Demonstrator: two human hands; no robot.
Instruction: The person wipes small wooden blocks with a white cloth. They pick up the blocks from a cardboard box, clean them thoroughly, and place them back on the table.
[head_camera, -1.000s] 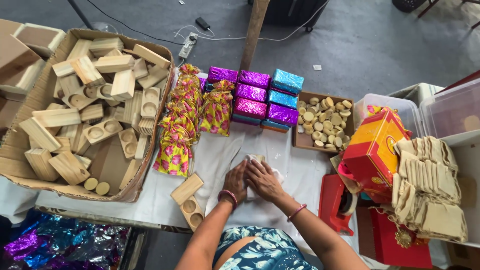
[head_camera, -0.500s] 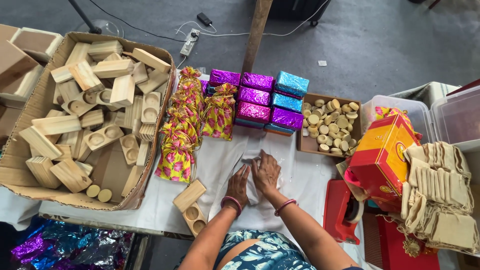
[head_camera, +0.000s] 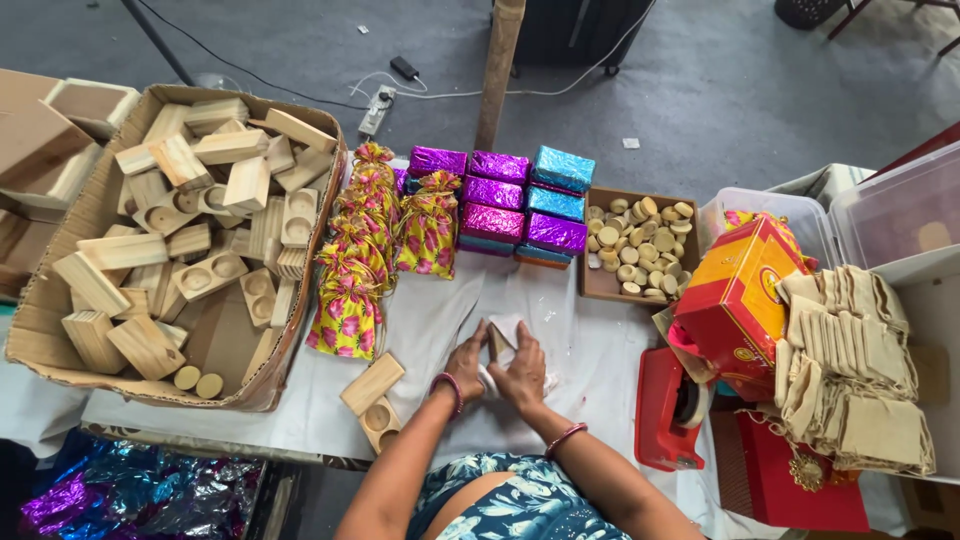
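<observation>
My left hand (head_camera: 466, 362) and my right hand (head_camera: 523, 370) are together at the middle of the white-covered table (head_camera: 590, 355). Both grip a small block partly wrapped in white paper (head_camera: 500, 340), held upright between the fingers. A wooden edge of the block shows between the hands. Two wooden blocks (head_camera: 375, 395), one with round hollows, lie just left of my left wrist.
A cardboard box of wooden blocks (head_camera: 170, 235) fills the left. Floral drawstring pouches (head_camera: 365, 260), foil-wrapped purple and blue packets (head_camera: 515, 205), a tray of round wooden discs (head_camera: 640, 250), a red-orange carton (head_camera: 735, 295), a red tape dispenser (head_camera: 675, 405) and stacked beige pouches (head_camera: 850, 370) surround the hands.
The hands were pressing flat on the white paper. They have since lifted the wrapped block upright and closed around it, a little nearer my body.
</observation>
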